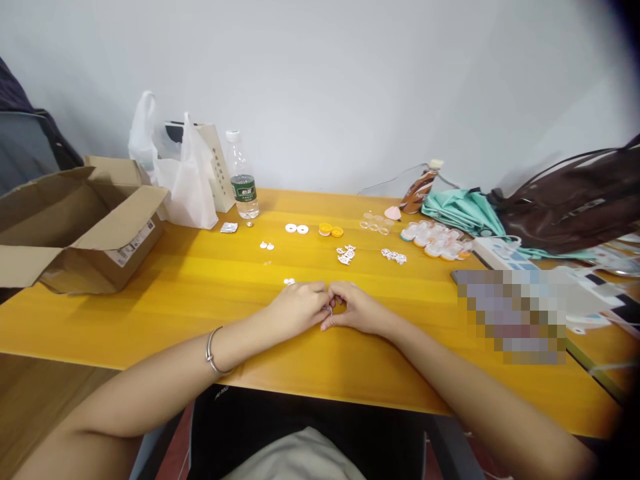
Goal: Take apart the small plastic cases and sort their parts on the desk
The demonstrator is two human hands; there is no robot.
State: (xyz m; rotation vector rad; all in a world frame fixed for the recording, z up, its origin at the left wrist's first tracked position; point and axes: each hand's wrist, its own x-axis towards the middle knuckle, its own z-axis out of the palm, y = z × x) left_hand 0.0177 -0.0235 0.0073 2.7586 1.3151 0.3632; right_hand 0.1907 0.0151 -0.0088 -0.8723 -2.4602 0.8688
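My left hand (303, 307), below a silver bracelet (211, 352), meets my right hand (356, 308) above the table near its front. The fingers of both hands are curled and pinched together around a small white piece (329, 309), mostly hidden by them. Just beyond my left hand lie small white round parts (289, 281). Farther back are two tiny white pieces (267, 246), two white rings (297, 229) and orange round parts (331, 231). White cut-out parts (345, 254) and another white cluster (394, 256) lie to the right.
An open cardboard box (100, 247), white plastic bag (187, 193) and water bottle (245, 180) stand on the left. Clear rings (377, 223), clear-and-orange cases (437, 240), a brown drink bottle (421, 187), teal cloth (465, 212) and a dark bag (565, 197) are on the right.
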